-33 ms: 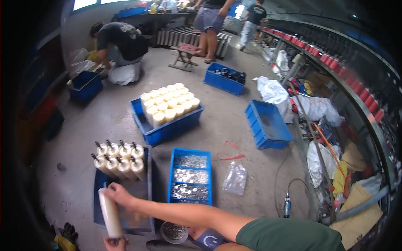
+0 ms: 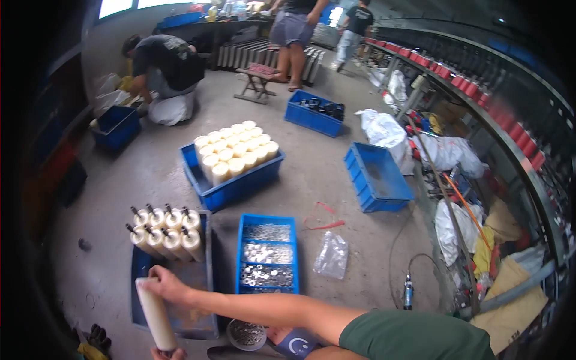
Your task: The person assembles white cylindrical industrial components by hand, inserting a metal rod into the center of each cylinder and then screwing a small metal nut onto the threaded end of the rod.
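1. Cream-white roller [image 2: 155,315] lies aslant between both hands; its long axis runs from the far end, upper left, to the near end, lower right;
2. its side looks smooth and pale, with a darker edge at the near end;
3. right hand [image 2: 170,285] clamps the far end; left hand [image 2: 168,354], partly cut off, grips the near end;
4. it appears over the bin [image 2: 212,282], nearer than eight upright rollers [image 2: 173,241].

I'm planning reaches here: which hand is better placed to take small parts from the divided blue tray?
Probably the right hand: it holds the upper end of the white cylinder, nearer the divided blue tray, while the left hand is at the lower end, farther off.
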`<state>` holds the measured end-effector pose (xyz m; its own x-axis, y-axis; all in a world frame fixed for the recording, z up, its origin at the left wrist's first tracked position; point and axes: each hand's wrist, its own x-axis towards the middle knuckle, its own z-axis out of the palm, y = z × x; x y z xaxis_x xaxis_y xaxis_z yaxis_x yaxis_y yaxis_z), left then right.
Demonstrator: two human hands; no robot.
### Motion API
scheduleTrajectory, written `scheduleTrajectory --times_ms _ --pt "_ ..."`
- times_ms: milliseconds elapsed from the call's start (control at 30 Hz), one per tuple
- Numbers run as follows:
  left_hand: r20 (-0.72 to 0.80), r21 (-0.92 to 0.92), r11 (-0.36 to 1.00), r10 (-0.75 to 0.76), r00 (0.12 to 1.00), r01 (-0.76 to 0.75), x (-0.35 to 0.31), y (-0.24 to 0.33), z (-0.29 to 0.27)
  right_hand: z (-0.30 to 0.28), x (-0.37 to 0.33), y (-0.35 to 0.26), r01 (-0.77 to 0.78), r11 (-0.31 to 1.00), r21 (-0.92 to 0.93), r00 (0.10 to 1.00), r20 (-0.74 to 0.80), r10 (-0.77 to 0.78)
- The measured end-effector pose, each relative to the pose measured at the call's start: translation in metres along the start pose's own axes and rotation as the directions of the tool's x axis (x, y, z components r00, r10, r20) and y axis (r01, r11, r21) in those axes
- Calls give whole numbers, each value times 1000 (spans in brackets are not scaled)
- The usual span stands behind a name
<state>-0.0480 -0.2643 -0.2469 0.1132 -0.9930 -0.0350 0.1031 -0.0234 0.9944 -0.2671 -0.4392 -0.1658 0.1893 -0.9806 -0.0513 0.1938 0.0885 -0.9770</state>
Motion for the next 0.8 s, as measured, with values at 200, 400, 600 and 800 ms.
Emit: scheduleTrajectory --times_ms 200,400,600,800 --pt "160 -482 744 -444 881 463 -71 76 77 -46 -117 -116 322 930 -179 888 397 -231" --pt "152 -452 743 -482 863 494 -87 49 137 -58 -193 -110 433 813 -390 892 313 -325" --pt "376 -501 543 -566 734 674 -107 31 185 -91 -243 -111 211 863 -458 959 269 -91" --pt "347 -545 591 -487 802 595 -105 31 177 -185 -201 -81 -85 759 -645 996 -55 66"
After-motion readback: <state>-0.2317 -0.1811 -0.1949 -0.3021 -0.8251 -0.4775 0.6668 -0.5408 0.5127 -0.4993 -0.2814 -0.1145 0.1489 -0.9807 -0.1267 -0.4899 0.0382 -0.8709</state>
